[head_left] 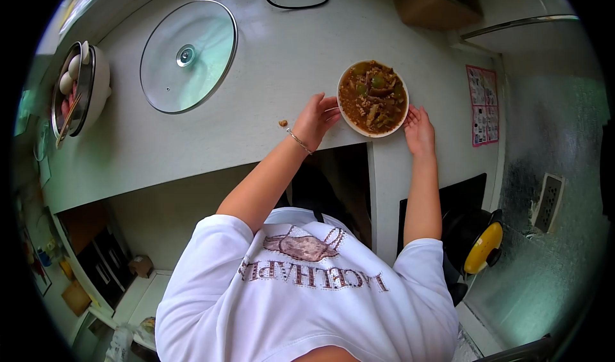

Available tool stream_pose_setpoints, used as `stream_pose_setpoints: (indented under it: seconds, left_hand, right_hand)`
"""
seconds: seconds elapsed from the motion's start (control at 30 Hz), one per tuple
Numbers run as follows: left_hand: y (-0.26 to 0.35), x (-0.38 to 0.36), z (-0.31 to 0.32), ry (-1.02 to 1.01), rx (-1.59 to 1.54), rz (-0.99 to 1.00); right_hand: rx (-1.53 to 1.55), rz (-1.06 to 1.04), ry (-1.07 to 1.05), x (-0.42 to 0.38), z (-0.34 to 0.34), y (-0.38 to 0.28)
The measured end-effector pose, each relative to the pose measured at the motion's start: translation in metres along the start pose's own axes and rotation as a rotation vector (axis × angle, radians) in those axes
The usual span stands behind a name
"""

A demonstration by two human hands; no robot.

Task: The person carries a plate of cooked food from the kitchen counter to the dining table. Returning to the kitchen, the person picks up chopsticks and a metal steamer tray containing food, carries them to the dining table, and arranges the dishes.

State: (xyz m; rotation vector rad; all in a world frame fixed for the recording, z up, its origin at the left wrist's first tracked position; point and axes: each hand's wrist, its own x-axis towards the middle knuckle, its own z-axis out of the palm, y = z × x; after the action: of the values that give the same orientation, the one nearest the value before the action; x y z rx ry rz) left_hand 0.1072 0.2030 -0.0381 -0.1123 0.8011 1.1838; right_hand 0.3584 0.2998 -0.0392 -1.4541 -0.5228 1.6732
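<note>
A white-rimmed bowl of stewed food [373, 99], with brown sauce, chopped meat and green pieces, is between my two hands at the front of the white counter. My left hand [315, 120], with a silver bracelet at the wrist, holds its left side, fingers curved against the wall. On the lower right side of the bowl, my right hand [419, 130] grips with its fingertips, palm turned up. The bowl hides part of the fingers of both hands. A small brown crumb of food [282, 123] lies on the counter beside my left wrist.
A round glass lid [188, 57] lies on the counter at left. Beyond it stands a pot with eggs [96, 86] and chopsticks. A black cord loop [296, 6] and a cardboard box [432, 3] are at the back. A yellow-lidded pot [483, 246] stands at lower right.
</note>
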Motion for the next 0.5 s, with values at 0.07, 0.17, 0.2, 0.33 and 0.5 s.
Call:
stream_pose_setpoints:
  seconds: [0.07, 0.17, 0.2, 0.33, 0.5]
  left_hand:
    - [-0.003, 0.007, 0.004, 0.024, 0.005, 0.034]
    - [-0.007, 0.017, 0.013, 0.044, 0.016, 0.066]
    - [-0.008, 0.020, 0.016, 0.052, 0.029, 0.089]
    - [-0.010, 0.035, 0.027, 0.013, 0.197, 0.132]
    - [-0.014, 0.051, 0.039, -0.047, 0.045, 0.159]
  right_hand:
    - [0.018, 0.008, -0.031, 0.006, -0.008, -0.001]
    - [0.056, 0.030, -0.056, 0.011, -0.013, -0.003]
    - [0.072, 0.033, -0.074, 0.011, -0.014, -0.004]
    - [0.041, 0.021, -0.042, 0.014, -0.017, -0.014]
    - [0.032, -0.013, -0.057, 0.021, -0.031, -0.020]
